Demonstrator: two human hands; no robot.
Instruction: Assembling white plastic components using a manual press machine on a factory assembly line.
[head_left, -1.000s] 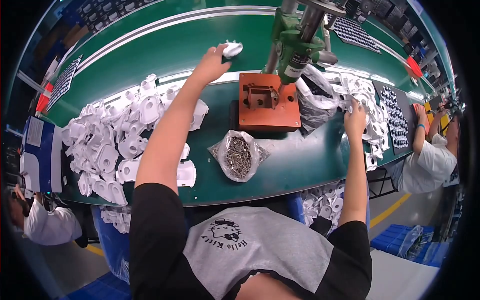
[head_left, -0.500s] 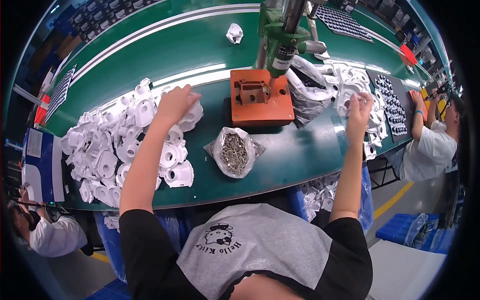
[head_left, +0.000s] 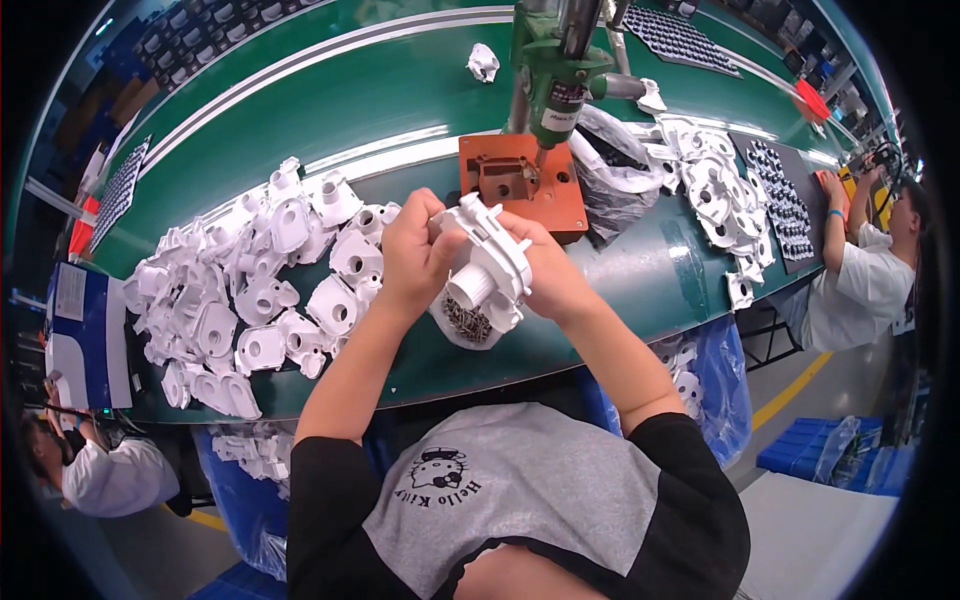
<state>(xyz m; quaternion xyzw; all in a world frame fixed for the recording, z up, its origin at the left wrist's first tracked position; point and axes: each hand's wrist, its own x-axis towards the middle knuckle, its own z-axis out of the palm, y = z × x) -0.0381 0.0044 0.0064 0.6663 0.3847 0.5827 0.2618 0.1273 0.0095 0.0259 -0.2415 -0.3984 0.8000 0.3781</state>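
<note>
Both my hands meet in front of the press over the bench, closed around a white plastic housing (head_left: 487, 262) with a short ribbed tube on its side. My left hand (head_left: 418, 255) grips it on the left, thumb on top. On its right side my right hand (head_left: 545, 268) wraps it, some fingers hidden behind the part. Below the housing, partly covered by it, lies an open clear bag of small metal screws (head_left: 466, 328). Just beyond my hands sits an orange fixture block (head_left: 525, 210) under a green press (head_left: 556, 95).
A heap of white plastic parts (head_left: 215, 330) spreads over the left bench; a smaller pile (head_left: 715, 190) lies at right. A black-filled plastic bag (head_left: 622, 190) rests beside the fixture. Trays of dark parts (head_left: 785, 215) stand farther right. Co-workers (head_left: 860, 240) sit at both sides.
My left hand has come from the left heap and my right hand from the right pile. They now hold a white housing together in the middle.
</note>
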